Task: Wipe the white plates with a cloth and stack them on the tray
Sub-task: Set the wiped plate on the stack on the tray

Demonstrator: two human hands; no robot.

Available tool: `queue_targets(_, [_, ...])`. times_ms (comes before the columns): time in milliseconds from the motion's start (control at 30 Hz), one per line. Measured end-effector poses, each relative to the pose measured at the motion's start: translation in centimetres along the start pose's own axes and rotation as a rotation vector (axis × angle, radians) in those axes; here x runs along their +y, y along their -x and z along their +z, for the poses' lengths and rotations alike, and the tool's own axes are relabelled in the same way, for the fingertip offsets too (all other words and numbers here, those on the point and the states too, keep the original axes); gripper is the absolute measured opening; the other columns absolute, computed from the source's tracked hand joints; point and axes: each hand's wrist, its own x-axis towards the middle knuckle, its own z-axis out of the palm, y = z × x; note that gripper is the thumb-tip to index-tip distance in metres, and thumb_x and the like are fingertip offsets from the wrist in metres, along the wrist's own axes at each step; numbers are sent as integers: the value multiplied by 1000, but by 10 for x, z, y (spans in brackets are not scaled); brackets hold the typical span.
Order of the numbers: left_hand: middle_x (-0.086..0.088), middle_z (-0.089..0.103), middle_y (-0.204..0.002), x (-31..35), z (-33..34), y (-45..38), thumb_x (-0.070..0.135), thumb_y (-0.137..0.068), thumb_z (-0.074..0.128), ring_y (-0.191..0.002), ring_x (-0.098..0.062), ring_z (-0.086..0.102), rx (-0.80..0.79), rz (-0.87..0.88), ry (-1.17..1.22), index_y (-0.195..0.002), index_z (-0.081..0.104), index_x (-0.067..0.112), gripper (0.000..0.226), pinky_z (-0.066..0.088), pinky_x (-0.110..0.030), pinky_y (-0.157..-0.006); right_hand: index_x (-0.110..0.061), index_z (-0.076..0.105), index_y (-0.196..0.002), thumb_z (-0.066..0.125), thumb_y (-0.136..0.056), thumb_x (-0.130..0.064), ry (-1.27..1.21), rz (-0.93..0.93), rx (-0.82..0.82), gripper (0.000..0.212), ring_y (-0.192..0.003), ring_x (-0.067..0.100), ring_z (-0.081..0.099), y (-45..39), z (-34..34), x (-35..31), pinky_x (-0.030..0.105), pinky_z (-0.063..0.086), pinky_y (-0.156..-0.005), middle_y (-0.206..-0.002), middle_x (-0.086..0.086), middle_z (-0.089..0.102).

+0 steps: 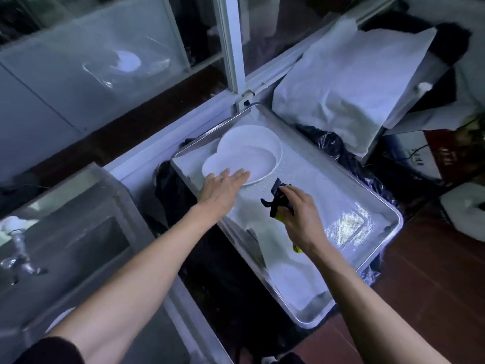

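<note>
here, smooth round white plates (249,153) sit stacked at the far end of a shiny metal tray (388,232) lined with woven white fabric, beside a glass window (105,61). my left hand (223,190) lies flat, fingers straight, on the plates' near rim; my right hand (301,216) grips a crumpled black-and-yellow cloth (275,200).

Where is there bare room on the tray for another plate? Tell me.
Free: the lined stretch of the tray right of the right hand, out to the right rim. Crowded: the far-left corner, where the white plates lie under the left hand, with the cloth just nearer.
</note>
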Motion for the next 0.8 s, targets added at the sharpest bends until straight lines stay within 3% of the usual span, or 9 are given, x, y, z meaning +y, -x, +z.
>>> queue_targets(300, [5, 22, -168, 22, 10, -35, -7, -89, 53, -153, -22, 24, 3, 7, -99, -160, 14, 26, 87, 37, -48, -111, -12, 53, -141, 56, -92, 0, -38, 18, -14, 50, -121, 32, 51, -17, -7, 23, 44, 42, -102, -139, 3, 55])
queue_targets(800, [-5, -5, -170, 12, 37, -66, -9, -83, 64, -157, -27, -2, -116, -4, -90, -162, -3, 24, 109, 21, -58, -121, -15, 53, -141, 59, -93, -4, -6, 42, -44, 50, -125, 30, 45, -40, -1, 36, 38, 36, -106, -144, 1, 52])
